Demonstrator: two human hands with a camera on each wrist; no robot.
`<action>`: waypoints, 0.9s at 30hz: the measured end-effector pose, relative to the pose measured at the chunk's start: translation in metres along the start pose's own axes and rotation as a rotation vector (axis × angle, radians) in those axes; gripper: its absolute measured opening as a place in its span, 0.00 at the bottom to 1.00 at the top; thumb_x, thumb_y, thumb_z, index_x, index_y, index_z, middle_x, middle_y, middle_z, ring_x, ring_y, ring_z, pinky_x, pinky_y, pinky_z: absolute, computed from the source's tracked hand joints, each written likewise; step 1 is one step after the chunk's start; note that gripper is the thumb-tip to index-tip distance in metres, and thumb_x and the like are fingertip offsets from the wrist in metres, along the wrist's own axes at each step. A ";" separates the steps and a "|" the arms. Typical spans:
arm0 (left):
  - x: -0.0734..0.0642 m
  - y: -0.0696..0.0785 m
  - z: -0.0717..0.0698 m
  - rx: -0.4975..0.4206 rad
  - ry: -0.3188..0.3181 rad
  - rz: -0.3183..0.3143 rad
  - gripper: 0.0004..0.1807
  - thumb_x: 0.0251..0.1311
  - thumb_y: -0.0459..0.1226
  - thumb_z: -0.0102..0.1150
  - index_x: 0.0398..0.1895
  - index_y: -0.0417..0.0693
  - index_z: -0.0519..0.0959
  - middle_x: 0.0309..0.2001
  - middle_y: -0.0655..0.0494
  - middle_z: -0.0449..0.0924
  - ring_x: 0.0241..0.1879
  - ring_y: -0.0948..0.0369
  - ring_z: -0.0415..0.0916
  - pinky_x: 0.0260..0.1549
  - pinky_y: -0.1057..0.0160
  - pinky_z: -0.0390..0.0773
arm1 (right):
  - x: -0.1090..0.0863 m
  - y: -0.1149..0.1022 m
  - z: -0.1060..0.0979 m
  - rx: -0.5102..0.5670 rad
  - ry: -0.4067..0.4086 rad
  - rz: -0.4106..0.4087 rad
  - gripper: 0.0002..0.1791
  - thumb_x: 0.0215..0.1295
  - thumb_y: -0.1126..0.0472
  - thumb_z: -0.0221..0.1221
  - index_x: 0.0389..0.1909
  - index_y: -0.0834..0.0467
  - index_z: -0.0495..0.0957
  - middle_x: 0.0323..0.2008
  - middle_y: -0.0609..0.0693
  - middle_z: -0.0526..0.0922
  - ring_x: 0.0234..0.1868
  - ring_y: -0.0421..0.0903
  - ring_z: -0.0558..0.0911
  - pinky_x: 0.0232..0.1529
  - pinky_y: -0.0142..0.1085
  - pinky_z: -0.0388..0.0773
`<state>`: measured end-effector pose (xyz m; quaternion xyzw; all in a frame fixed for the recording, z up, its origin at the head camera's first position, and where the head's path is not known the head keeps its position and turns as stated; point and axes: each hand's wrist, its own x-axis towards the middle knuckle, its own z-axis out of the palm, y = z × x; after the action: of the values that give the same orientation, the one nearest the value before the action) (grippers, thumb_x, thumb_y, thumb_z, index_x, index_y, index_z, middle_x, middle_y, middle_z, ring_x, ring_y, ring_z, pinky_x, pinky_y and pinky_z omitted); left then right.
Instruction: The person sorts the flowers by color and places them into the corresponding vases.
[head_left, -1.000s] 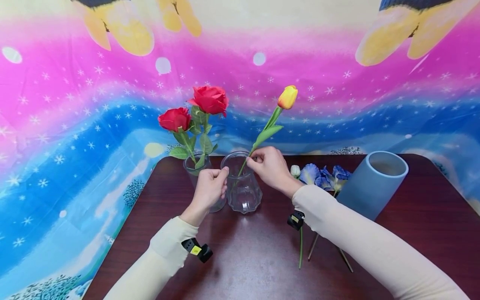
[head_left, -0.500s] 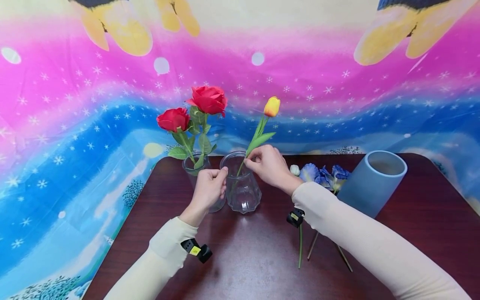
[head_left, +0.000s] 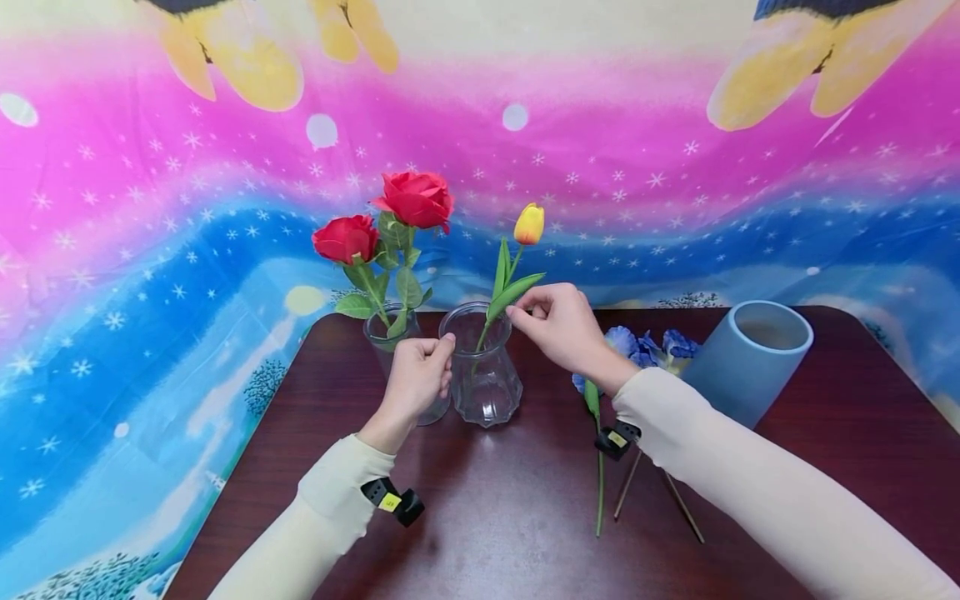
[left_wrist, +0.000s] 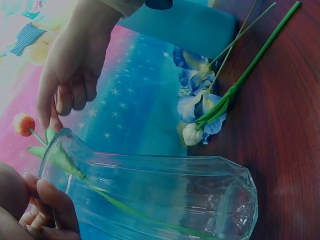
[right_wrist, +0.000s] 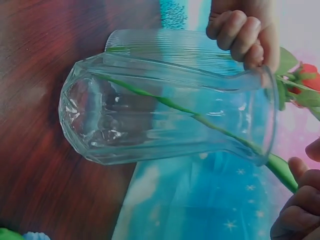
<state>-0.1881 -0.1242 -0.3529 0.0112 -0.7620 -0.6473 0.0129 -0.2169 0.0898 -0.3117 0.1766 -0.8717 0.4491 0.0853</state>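
Note:
My left hand [head_left: 420, 375] pinches the near left rim of a clear faceted glass vase [head_left: 487, 396], which stands upright on the table. A yellow-orange tulip [head_left: 529, 224] leans in this vase; in the right wrist view its green stem [right_wrist: 172, 104] runs slantwise through the glass to the base. At the right of the rim is my right hand [head_left: 562, 325], fingers bent. Its fingertips are right by the tulip's leaf [head_left: 517, 290], with the stem outside them. In the left wrist view the right fingertips overlap the leaf close over the rim.
Two red roses [head_left: 416, 200] stand in a second glass vase [head_left: 435, 408] just behind my left hand. To the right lie blue flowers [head_left: 645, 348] and a white tulip [left_wrist: 192, 134] beside a blue-grey vase [head_left: 742, 367]. A printed cloth [head_left: 225, 250] hangs behind the table.
The tulip has sunk lower and tipped leftward in the glass vase. My right fingers have come off its stem and shifted a little right. The left hand has stayed at the rim.

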 end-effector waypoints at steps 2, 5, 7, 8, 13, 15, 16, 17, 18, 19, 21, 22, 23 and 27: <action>0.000 0.000 0.000 0.002 0.005 0.002 0.27 0.75 0.38 0.50 0.12 0.42 0.67 0.07 0.59 0.64 0.08 0.66 0.62 0.13 0.67 0.68 | -0.004 0.000 -0.005 0.001 0.003 -0.003 0.09 0.70 0.57 0.61 0.34 0.56 0.87 0.12 0.45 0.63 0.16 0.44 0.63 0.26 0.36 0.63; 0.000 0.000 -0.001 0.007 0.013 0.006 0.27 0.75 0.38 0.51 0.12 0.41 0.67 0.07 0.59 0.64 0.08 0.65 0.62 0.13 0.67 0.69 | -0.011 0.001 -0.011 -0.004 0.004 0.007 0.10 0.71 0.56 0.60 0.34 0.55 0.87 0.13 0.45 0.65 0.16 0.44 0.64 0.26 0.36 0.63; 0.000 -0.001 -0.001 0.007 0.014 0.010 0.27 0.75 0.37 0.51 0.12 0.41 0.67 0.07 0.58 0.64 0.09 0.65 0.62 0.13 0.67 0.69 | -0.017 0.002 -0.015 -0.016 0.003 0.012 0.11 0.72 0.55 0.60 0.34 0.55 0.87 0.13 0.45 0.66 0.16 0.43 0.65 0.27 0.36 0.65; 0.001 -0.001 -0.001 0.007 0.012 0.009 0.27 0.75 0.38 0.51 0.12 0.41 0.67 0.07 0.58 0.64 0.09 0.65 0.62 0.13 0.67 0.69 | -0.020 0.003 -0.017 -0.022 0.001 0.016 0.12 0.72 0.55 0.59 0.34 0.56 0.86 0.14 0.45 0.66 0.17 0.43 0.65 0.28 0.36 0.65; 0.001 -0.002 0.000 0.003 0.008 0.007 0.27 0.74 0.39 0.52 0.12 0.42 0.67 0.07 0.59 0.64 0.09 0.66 0.62 0.13 0.67 0.68 | -0.038 0.012 -0.023 -0.075 -0.024 0.028 0.11 0.72 0.55 0.59 0.32 0.55 0.85 0.15 0.44 0.68 0.17 0.41 0.66 0.32 0.36 0.67; 0.001 -0.003 0.000 0.004 0.009 0.008 0.27 0.74 0.39 0.52 0.12 0.42 0.67 0.07 0.59 0.64 0.09 0.65 0.62 0.13 0.67 0.68 | -0.045 0.017 -0.024 -0.101 -0.042 0.038 0.10 0.72 0.56 0.59 0.31 0.54 0.84 0.15 0.44 0.69 0.16 0.41 0.66 0.30 0.36 0.68; 0.001 -0.003 0.000 0.004 0.010 0.009 0.27 0.74 0.38 0.52 0.12 0.42 0.67 0.07 0.58 0.64 0.09 0.65 0.62 0.13 0.67 0.68 | -0.048 0.020 -0.024 -0.112 -0.053 0.045 0.10 0.71 0.56 0.59 0.32 0.54 0.84 0.15 0.44 0.69 0.16 0.41 0.67 0.30 0.36 0.68; 0.001 -0.003 0.000 0.004 0.011 0.011 0.27 0.74 0.38 0.52 0.12 0.42 0.67 0.07 0.59 0.64 0.09 0.65 0.62 0.13 0.67 0.68 | -0.051 0.022 -0.024 -0.125 -0.064 0.048 0.10 0.71 0.56 0.59 0.32 0.54 0.85 0.14 0.44 0.69 0.16 0.41 0.67 0.29 0.36 0.68; 0.001 -0.003 0.000 0.004 0.012 0.011 0.27 0.74 0.38 0.52 0.12 0.42 0.67 0.07 0.59 0.64 0.09 0.65 0.62 0.13 0.67 0.68 | -0.054 0.025 -0.024 -0.141 -0.076 0.052 0.10 0.71 0.56 0.59 0.33 0.54 0.85 0.14 0.44 0.70 0.15 0.41 0.67 0.27 0.36 0.68; 0.001 -0.003 0.000 0.004 0.012 0.012 0.27 0.74 0.38 0.52 0.12 0.42 0.67 0.07 0.59 0.64 0.09 0.65 0.62 0.13 0.66 0.68 | -0.057 0.028 -0.023 -0.160 -0.089 0.059 0.10 0.71 0.55 0.59 0.34 0.55 0.85 0.13 0.44 0.70 0.15 0.41 0.67 0.26 0.35 0.68; 0.001 -0.003 0.000 0.004 0.013 0.012 0.27 0.74 0.38 0.52 0.12 0.42 0.67 0.07 0.59 0.65 0.09 0.66 0.62 0.13 0.66 0.69 | -0.062 0.035 -0.022 -0.199 -0.119 0.070 0.10 0.70 0.55 0.60 0.35 0.56 0.85 0.13 0.44 0.71 0.14 0.40 0.68 0.23 0.35 0.67; 0.001 -0.003 0.000 0.005 0.014 0.012 0.27 0.74 0.39 0.52 0.12 0.42 0.67 0.07 0.59 0.65 0.08 0.66 0.62 0.13 0.67 0.68 | -0.064 0.039 -0.021 -0.218 -0.134 0.074 0.10 0.69 0.55 0.60 0.36 0.56 0.85 0.13 0.44 0.71 0.14 0.40 0.68 0.21 0.35 0.67; 0.001 -0.003 0.000 0.005 0.014 0.011 0.27 0.74 0.39 0.52 0.12 0.42 0.67 0.07 0.59 0.65 0.08 0.66 0.62 0.13 0.67 0.68 | -0.066 0.043 -0.020 -0.238 -0.149 0.084 0.09 0.69 0.55 0.60 0.36 0.56 0.85 0.13 0.44 0.71 0.14 0.40 0.67 0.20 0.35 0.66; 0.001 -0.003 0.000 0.008 0.015 0.006 0.27 0.74 0.40 0.53 0.12 0.42 0.68 0.07 0.59 0.66 0.08 0.66 0.63 0.12 0.67 0.68 | -0.075 0.060 -0.017 -0.316 -0.214 0.125 0.08 0.68 0.56 0.61 0.35 0.56 0.84 0.13 0.44 0.70 0.14 0.40 0.67 0.18 0.35 0.64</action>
<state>-0.1891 -0.1243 -0.3557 0.0138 -0.7645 -0.6442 0.0203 -0.1711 0.1530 -0.3693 0.1531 -0.9446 0.2900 -0.0091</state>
